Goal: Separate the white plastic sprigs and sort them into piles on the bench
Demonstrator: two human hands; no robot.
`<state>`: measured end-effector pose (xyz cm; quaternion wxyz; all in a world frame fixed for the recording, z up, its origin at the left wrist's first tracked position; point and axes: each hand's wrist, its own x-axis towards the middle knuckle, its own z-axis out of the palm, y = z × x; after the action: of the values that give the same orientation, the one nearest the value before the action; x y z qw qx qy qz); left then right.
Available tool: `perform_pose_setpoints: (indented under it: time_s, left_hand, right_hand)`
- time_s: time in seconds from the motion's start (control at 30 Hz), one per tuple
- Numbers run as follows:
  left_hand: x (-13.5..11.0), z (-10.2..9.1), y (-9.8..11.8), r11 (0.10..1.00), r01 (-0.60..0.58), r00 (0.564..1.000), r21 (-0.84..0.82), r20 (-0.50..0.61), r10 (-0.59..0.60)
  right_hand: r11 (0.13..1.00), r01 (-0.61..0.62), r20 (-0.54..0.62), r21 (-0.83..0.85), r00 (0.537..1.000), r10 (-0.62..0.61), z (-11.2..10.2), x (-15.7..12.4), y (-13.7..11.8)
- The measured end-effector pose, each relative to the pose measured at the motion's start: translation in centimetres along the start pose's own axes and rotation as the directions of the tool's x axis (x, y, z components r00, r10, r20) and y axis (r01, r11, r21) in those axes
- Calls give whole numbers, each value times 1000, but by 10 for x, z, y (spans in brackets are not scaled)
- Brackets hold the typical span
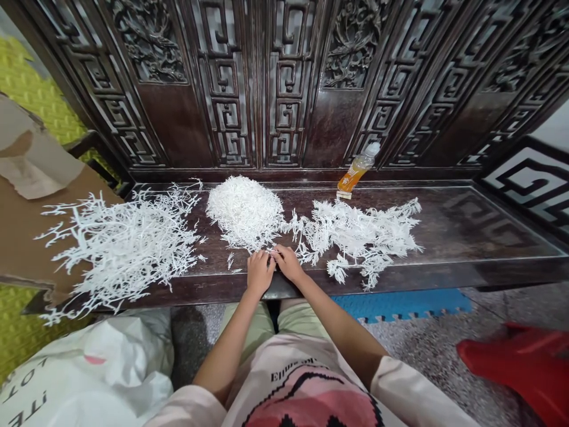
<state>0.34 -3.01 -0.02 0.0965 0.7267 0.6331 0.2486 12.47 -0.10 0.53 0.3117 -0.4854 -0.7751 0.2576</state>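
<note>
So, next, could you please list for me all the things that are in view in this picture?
carved wooden bench: 1, dark brown, across the view
pile of large branching sprigs: 1, white, left, over bench and cardboard
mound of small sprigs: 1, white, middle of the seat
pile of branching sprigs: 1, white, right of the mound
plastic bottle of orange drink: 1, orange, tilted at the seat's back
cardboard sheet: 1, brown, left end
woven sack: 1, white, lower left
red plastic object: 1, red, lower right
blue foam mat: 1, blue, floor beneath the bench
green foam mat: 1, yellow-green, far left
left hand: 1, seat's front edge, below the mound
right hand: 1, beside the left hand
</note>
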Motion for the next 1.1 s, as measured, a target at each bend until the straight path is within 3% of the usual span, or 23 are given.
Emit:
perform_pose_setpoints:
  time_s: [0.2, 0.47, 0.6, 0.73, 0.8, 0.87, 0.93, 1.03, 1.1]
  left_hand:
    - [0, -1, 0, 1000, 28, 1000, -6, -3, -28]
    - [1, 0, 1, 995, 62, 993, -73, -99, -69]
    - [-1, -1, 1, 993, 58, 983, -105, -166, -75]
    - [-5, -2, -9, 953, 166, 929, -253, -284, -237]
    - [-5, -3, -12, 919, 228, 885, -321, -326, -333]
    - [-3, -4, -10, 917, 246, 871, -313, -343, -351]
    - [-2, -5, -6, 943, 210, 904, -258, -316, -288]
    - [-1, -6, 0, 977, 92, 978, -191, -169, -125]
    - [-1, -5, 2, 988, 46, 995, -148, -85, -59]
  right_hand:
    - [999, -6, -28, -44, 1000, 5, 2, -3, 1]
    - [990, 28, 24, -139, 999, -25, 7, 0, 2]
    - [992, 8, -28, -127, 1000, -12, 5, 0, 4]
    - [970, -226, -246, -84, 948, 200, 1, 3, 10]
    - [968, -236, -261, -86, 943, 207, 1, 4, 12]
    - [980, -173, -209, -96, 966, 150, 2, 5, 12]
    - [986, -137, -167, -92, 979, 120, 2, 4, 10]
    - [992, -90, -105, -87, 991, 81, 2, 3, 7]
    - [994, -63, -73, -92, 996, 56, 2, 2, 6]
